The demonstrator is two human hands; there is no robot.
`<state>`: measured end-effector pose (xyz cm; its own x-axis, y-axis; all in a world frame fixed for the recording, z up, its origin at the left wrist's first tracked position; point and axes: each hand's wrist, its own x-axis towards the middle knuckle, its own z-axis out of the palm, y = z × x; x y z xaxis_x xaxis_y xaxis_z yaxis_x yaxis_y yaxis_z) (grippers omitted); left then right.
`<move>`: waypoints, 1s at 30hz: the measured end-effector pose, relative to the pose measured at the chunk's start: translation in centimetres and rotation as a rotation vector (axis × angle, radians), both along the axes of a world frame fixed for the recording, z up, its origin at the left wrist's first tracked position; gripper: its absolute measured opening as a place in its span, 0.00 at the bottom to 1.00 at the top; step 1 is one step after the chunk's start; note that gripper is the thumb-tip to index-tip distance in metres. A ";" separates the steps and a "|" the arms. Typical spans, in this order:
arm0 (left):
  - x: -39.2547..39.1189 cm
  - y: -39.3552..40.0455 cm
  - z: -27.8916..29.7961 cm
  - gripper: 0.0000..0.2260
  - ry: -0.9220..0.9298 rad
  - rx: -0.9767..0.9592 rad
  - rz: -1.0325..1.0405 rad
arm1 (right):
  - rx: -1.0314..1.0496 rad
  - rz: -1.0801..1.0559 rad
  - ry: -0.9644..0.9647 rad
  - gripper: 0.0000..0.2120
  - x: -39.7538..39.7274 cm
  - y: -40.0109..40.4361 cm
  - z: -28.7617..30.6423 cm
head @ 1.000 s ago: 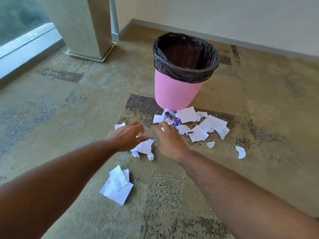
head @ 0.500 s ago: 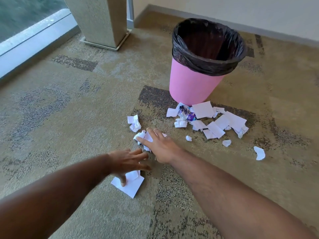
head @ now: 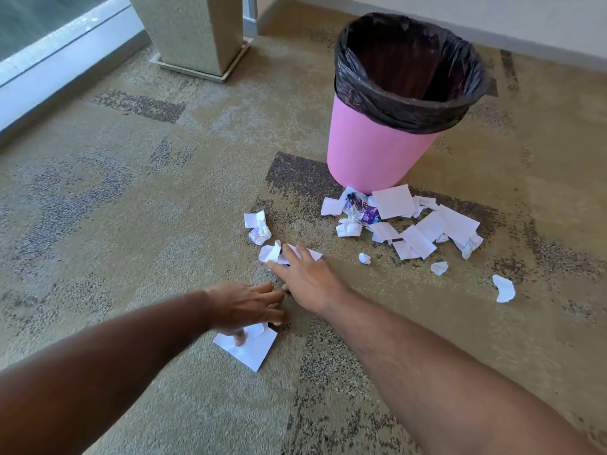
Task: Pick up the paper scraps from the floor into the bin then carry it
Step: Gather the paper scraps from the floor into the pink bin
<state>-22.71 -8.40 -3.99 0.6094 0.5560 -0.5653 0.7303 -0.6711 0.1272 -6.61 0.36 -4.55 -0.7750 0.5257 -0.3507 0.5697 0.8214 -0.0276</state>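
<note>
A pink bin lined with a black bag stands upright on the carpet. White paper scraps lie in a heap at its foot, with a purple wrapper among them. My left hand lies on a folded white sheet, fingers spread, thumb pressing it down. My right hand rests flat over a crumpled scrap, fingers apart. Another crumpled scrap lies just beyond it. Three small bits lie apart to the right.
A stone-like pillar base stands at the back left beside a window sill. A wall with a grey skirting runs behind the bin. Patterned carpet covers the floor.
My left hand has drawn back from the middle scraps onto the folded sheet nearer me. My right hand has settled over the crumpled scrap. The view has shifted, with the bin now further right.
</note>
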 end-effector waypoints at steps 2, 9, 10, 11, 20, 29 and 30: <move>0.0 -0.2 0.0 0.36 -0.008 -0.040 0.030 | 0.021 0.000 0.052 0.27 0.2 -0.1 -0.3; -0.3 -0.6 -0.6 0.23 -0.033 -0.134 0.199 | 0.028 0.000 0.144 0.20 2.0 -0.2 0.2; -0.4 -0.5 -0.7 0.21 -0.052 -0.143 0.253 | 0.030 0.001 0.157 0.20 2.2 -0.3 0.3; -0.5 -0.3 -0.6 0.20 -0.068 -0.151 0.314 | 0.024 0.001 0.171 0.21 2.4 -0.3 0.4; -0.4 3.1 1.0 0.19 -0.222 -0.085 0.720 | -0.145 -0.345 0.319 0.16 4.4 0.9 0.7; 1.4 9.1 7.8 0.06 -0.710 0.397 1.072 | -0.167 -0.677 0.855 0.10 5.6 5.5 7.8; 2.0 10.4 9.2 0.08 -0.786 0.472 1.119 | -0.101 -0.676 0.941 0.10 5.5 6.4 9.2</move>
